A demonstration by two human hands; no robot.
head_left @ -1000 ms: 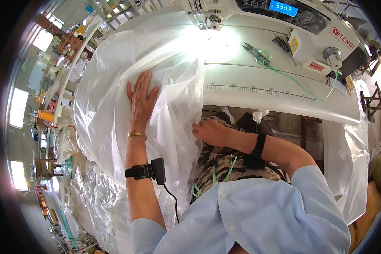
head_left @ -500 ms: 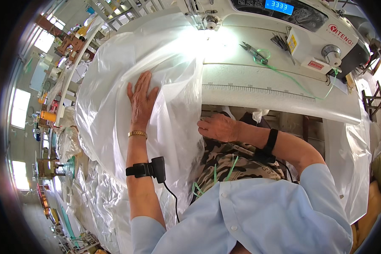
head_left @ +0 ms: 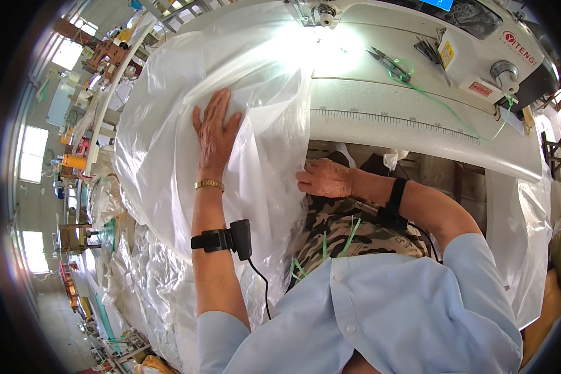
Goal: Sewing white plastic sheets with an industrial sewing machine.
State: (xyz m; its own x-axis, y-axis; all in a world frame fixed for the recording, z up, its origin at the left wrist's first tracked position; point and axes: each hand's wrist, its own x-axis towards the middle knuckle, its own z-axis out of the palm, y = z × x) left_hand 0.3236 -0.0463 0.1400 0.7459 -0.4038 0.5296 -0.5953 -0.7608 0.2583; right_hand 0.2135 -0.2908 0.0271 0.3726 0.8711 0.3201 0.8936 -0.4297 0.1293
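Snips (head_left: 391, 65) and a green strand (head_left: 427, 95) are laid far, right of centre; a dark stool (head_left: 558, 148) is seen at right, an orange cylinder (head_left: 73, 162) and a bright window (head_left: 33, 154) at left.

From my end I see a thin, translucent white plastic sheet (head_left: 262, 153), glossy and loosely creased, spread over the left part of the counter (head_left: 380, 132). Its right border runs nearly straight; the lower part drapes past the front edge.
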